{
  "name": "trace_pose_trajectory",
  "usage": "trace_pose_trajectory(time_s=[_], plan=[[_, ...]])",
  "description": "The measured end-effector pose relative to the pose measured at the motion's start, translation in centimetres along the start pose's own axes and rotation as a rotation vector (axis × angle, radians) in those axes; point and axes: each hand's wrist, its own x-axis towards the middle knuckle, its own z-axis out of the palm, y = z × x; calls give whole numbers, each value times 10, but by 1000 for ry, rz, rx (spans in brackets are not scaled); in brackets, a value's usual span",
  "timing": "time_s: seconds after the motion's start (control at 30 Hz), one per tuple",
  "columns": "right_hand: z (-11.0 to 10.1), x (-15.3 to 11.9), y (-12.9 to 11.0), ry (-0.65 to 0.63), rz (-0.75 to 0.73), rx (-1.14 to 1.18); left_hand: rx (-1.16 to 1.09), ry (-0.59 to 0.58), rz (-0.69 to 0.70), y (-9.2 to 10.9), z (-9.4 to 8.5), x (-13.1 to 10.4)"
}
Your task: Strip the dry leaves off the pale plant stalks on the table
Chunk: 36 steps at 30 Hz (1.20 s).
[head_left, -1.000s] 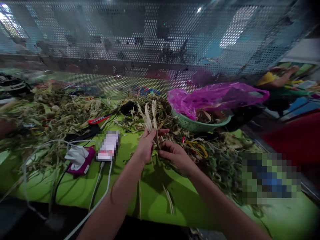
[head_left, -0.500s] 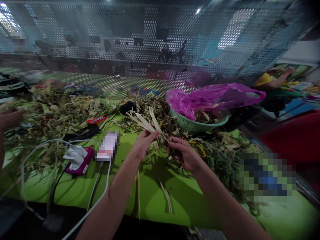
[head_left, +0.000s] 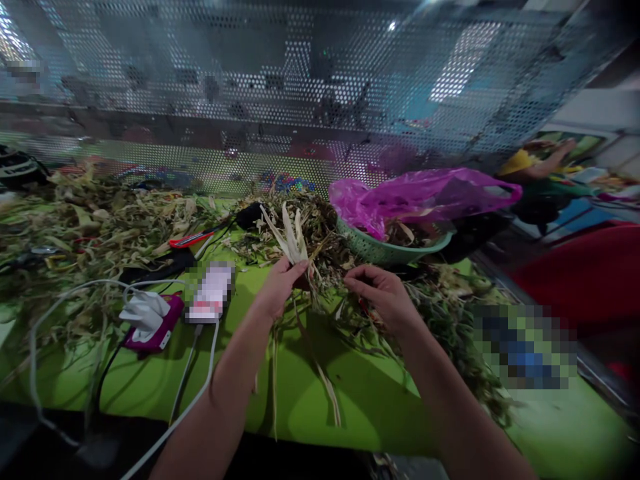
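Observation:
My left hand (head_left: 281,287) is closed around the base of a dried plant stalk with pale leaves (head_left: 295,243), which fan upward from thumb and fingers. To its right, apart from the stalk, my right hand (head_left: 377,293) has its thumb and fingertips pinched together. Anything between those fingertips is too small to make out. Behind and beneath the hands lies a heap of dry plant scraps (head_left: 320,217). Long thin dry stems (head_left: 320,373) lie on the green table (head_left: 370,407) below my hands.
A green basket (head_left: 385,253) with a purple plastic bag (head_left: 425,193) stands behind. Dried plants (head_left: 110,220) spread left, near a red cutter knife (head_left: 190,239). A phone (head_left: 211,290), a power strip (head_left: 155,327) and white cables lie left. A perforated metal panel (head_left: 225,87) rises behind.
My right hand has moved away from the stalk to the right. The pale leaves in my left hand now stand more upright. Another person's hand at the left edge has gone from view.

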Motion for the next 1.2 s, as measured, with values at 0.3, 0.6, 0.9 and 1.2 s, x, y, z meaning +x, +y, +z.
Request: trace_pose_trajectory(time_s=[0.3,0.6,0.9,1.2], plan=[[-30,11,14,212,-137,-216,-37,25,-14,5,-4,-1],[-45,14,28,93,75,-1009,-67,136,-16,7,-6,2],[-22,10,20,-220,-21,-849,-68,169,-28,7,-6,2],[-46,-4,20,-150,4,-867,-91,175,-20,1,-11,6]])
